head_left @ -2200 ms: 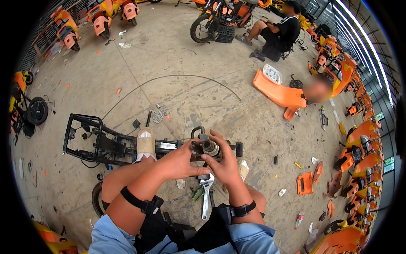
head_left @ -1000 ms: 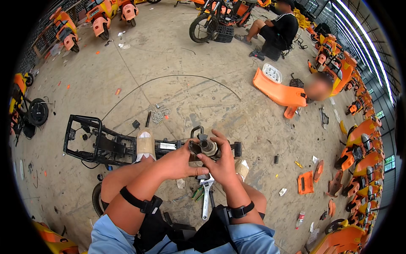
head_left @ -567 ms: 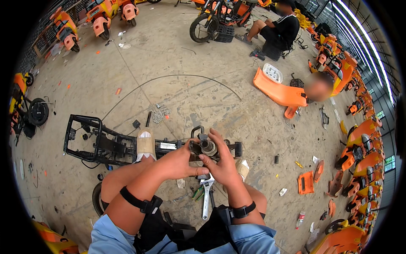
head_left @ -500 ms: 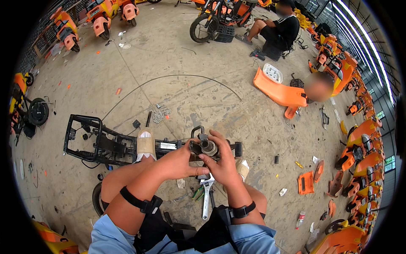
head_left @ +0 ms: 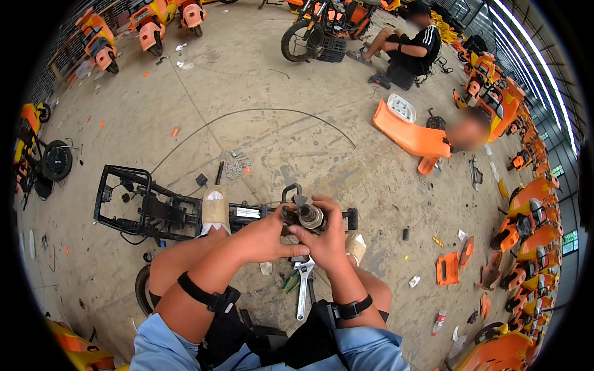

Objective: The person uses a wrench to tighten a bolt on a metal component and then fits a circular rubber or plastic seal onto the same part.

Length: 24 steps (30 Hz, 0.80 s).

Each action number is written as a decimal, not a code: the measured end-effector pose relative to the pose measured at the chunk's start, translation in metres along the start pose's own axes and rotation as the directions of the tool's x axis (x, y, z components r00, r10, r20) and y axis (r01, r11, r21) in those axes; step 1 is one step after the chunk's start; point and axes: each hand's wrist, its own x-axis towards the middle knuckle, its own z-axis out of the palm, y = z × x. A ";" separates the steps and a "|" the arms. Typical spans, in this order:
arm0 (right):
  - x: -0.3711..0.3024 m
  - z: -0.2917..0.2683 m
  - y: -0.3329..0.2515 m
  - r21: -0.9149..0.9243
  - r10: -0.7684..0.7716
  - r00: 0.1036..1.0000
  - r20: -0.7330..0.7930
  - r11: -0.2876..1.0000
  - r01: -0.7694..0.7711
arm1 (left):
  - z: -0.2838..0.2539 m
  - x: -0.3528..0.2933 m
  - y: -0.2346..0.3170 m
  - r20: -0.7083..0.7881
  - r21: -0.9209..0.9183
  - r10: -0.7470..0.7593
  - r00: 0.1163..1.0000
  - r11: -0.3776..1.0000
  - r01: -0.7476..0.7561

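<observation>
At the right end of the black scooter frame (head_left: 167, 213), the right hand (head_left: 328, 234) curls round the upright metal tube (head_left: 310, 216). The left hand (head_left: 272, 238) lies against its left side, fingers hidden, so whether it grips cannot be told. Nearer, an adjustable wrench (head_left: 302, 294) lies just right of green-handled pliers (head_left: 290, 284).

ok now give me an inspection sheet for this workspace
surface: concrete floor, stained and littered
job's things: metal tube between the hands; black frame below
clutter: wrench, pliers, chain, orange panel
grip: right hand curled round the tube; left hand at its left, exact contact hidden
cables: one long thin cable arching across the floor
surroundings: another person seated beyond; scooters rowed at right
</observation>
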 end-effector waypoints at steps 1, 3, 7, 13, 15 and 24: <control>0.001 0.001 -0.002 0.021 -0.026 1.000 -0.013 0.999 0.026 | 0.000 -0.001 0.000 0.000 -0.024 0.013 1.000 1.000 -0.013; 0.003 -0.006 -0.001 -0.035 -0.023 0.997 0.077 0.999 0.025 | 0.000 -0.002 -0.002 -0.010 -0.025 0.017 1.000 1.000 -0.017; 0.000 -0.002 0.000 -0.020 0.017 1.000 0.019 1.000 -0.016 | 0.001 -0.001 -0.003 -0.011 0.002 -0.017 1.000 1.000 0.017; 0.001 -0.012 -0.001 0.045 0.037 0.990 0.138 0.998 -0.044 | 0.000 -0.002 -0.001 -0.007 -0.035 -0.013 1.000 0.999 0.013; 0.001 -0.013 -0.008 0.015 0.092 0.987 0.129 0.995 -0.095 | 0.001 -0.002 -0.001 0.005 -0.028 -0.027 1.000 0.999 0.027; 0.001 -0.015 -0.006 -0.079 0.045 0.990 0.131 0.996 -0.035 | 0.004 0.001 -0.005 -0.005 0.035 -0.002 1.000 0.999 0.002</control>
